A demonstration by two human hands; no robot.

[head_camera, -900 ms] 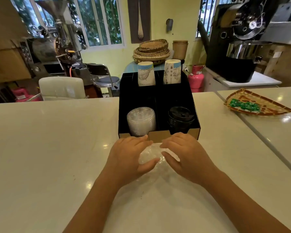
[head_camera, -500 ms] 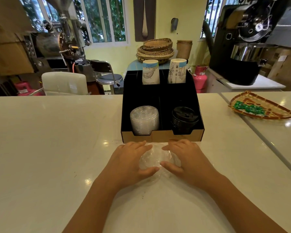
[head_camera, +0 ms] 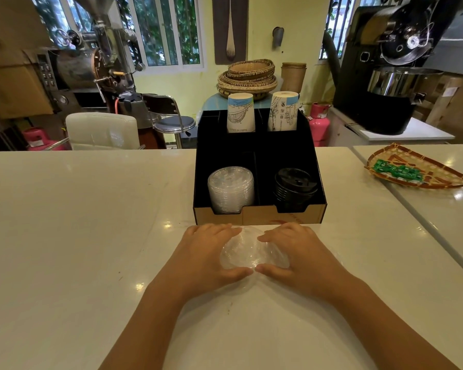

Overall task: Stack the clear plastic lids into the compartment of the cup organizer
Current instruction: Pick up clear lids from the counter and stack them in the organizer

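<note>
A small pile of clear plastic lids [head_camera: 245, 251] lies on the white counter just in front of the black cup organizer [head_camera: 259, 218]. My left hand [head_camera: 205, 256] cups the pile from the left and my right hand [head_camera: 296, 253] cups it from the right, fingers and thumbs curled around its rim. The organizer's front left compartment holds a stack of clear lids [head_camera: 230, 189]. Its front right compartment holds black lids [head_camera: 294, 188]. Two upside-down paper cups [head_camera: 240, 113] stand in the rear compartments.
A woven tray [head_camera: 422, 169] with green packets lies on the counter at the right. A seam in the counter [head_camera: 412, 209] runs diagonally on that side. Behind the counter stand coffee roasters, a stool, baskets and pink gas cylinders.
Both hands have closed in tighter around the loose lids, gathering them into a neater pile. The camera view has tilted up slightly, so the organizer sits lower in the frame.
</note>
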